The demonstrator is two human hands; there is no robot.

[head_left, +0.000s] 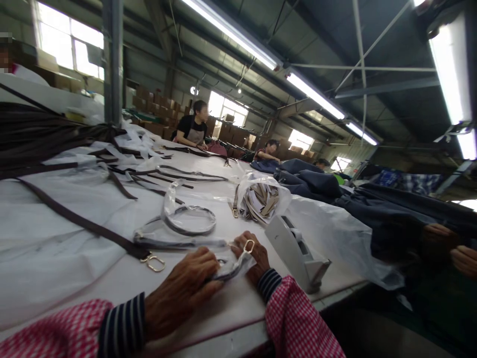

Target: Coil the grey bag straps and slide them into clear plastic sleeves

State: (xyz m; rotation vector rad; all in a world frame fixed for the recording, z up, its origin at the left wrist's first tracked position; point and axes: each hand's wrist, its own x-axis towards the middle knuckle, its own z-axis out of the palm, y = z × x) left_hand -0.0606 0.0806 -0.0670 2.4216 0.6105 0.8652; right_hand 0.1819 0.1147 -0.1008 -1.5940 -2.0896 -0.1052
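Note:
At the near edge of the table, my left hand (pixel 182 283) is closed around one end of a dark strap in clear plastic film (pixel 233 270). Curled over the same wrapped strap is my right hand (pixel 257 258), its fingertips partly hidden behind a gold metal clasp (pixel 249 245). The wrapped length runs left and loops round in a coil (pixel 190 221) beyond my hands. To the left lies an unwrapped dark brown strap (pixel 82 221) ending in a gold snap hook (pixel 153 262). A grey tape dispenser (pixel 285 243) stands just right of my right hand.
Behind the dispenser sits a clear bag of beige strips (pixel 261 199). More straps and film spread across the table's (pixel 223 325) far left. Dark blue fabric (pixel 309 179) covers the right side, where another person's hands (pixel 464 261) show. Co-workers (pixel 194 127) are at the far side.

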